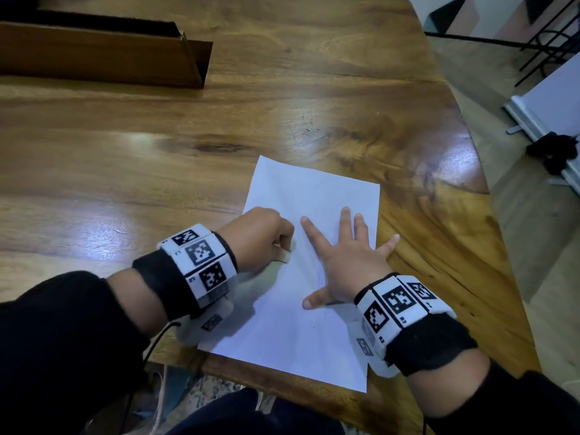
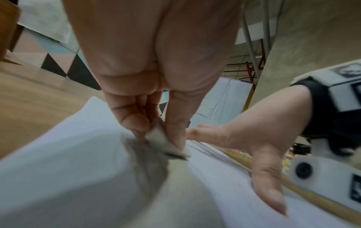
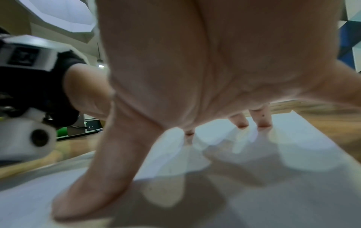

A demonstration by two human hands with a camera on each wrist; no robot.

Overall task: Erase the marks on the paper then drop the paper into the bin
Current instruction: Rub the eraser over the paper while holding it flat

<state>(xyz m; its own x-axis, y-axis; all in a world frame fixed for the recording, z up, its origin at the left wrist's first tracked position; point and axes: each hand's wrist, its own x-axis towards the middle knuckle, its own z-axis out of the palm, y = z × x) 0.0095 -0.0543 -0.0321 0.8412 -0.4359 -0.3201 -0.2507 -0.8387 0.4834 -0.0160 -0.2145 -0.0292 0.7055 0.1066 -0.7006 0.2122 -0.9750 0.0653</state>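
A white sheet of paper [image 1: 310,196] lies on the wooden table [image 1: 188,127], near its front right edge. My left hand [image 1: 266,230] pinches a small white eraser [image 1: 287,253] between thumb and fingers and holds its dark lower edge against the sheet near the left side. In the left wrist view the eraser [image 2: 166,143] touches the paper [image 2: 58,154]. My right hand [image 1: 348,262] lies flat and spread on the paper's right half, fingertips [image 3: 262,123] and thumb pressing it down. A short dark mark [image 1: 334,303] shows beside the right thumb. No bin is in view.
A long brown cardboard box [image 1: 103,51] stands at the back left of the table. Past the table's right edge are the floor, a black metal rack [image 1: 546,36] and a white panel [image 1: 543,102]. My lap is below the front edge.
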